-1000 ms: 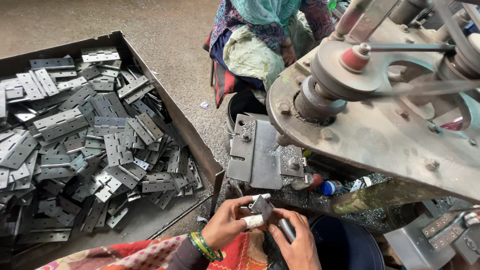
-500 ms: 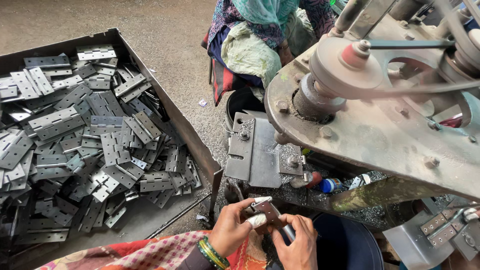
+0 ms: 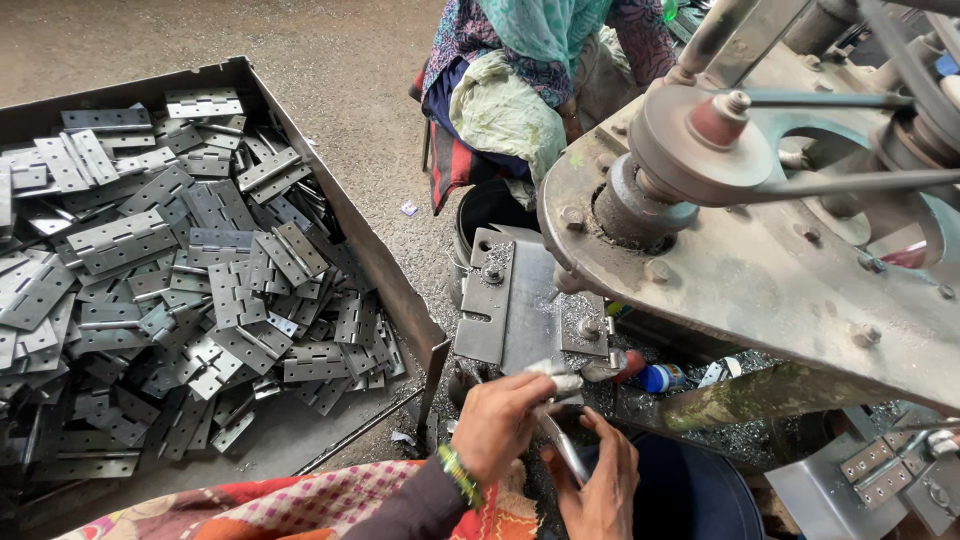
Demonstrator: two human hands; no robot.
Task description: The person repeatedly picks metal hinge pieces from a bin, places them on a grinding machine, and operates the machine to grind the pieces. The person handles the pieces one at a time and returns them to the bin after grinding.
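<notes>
Nearest to us, our left hand [image 3: 505, 425] pinches one end of a single metal hinge [image 3: 562, 445] while our right hand [image 3: 600, 485] closes its grip on the lower end, just before the drilling machine's grey plate [image 3: 510, 300]. We judge that a finger so near the plate and spindle could be caught if the hinge slips. Farther off: one steel tray [image 3: 350, 215] heaped with hinges [image 3: 180, 290] beyond counting, three more hinges [image 3: 885, 470] at right, one seated person [image 3: 520, 90].

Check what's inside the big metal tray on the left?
The metal tray holds a loose heap of flat grey hinges, overlapping at all angles. Bare floor shows only along its near edge; whatever lies beneath the heap is covered.
</notes>
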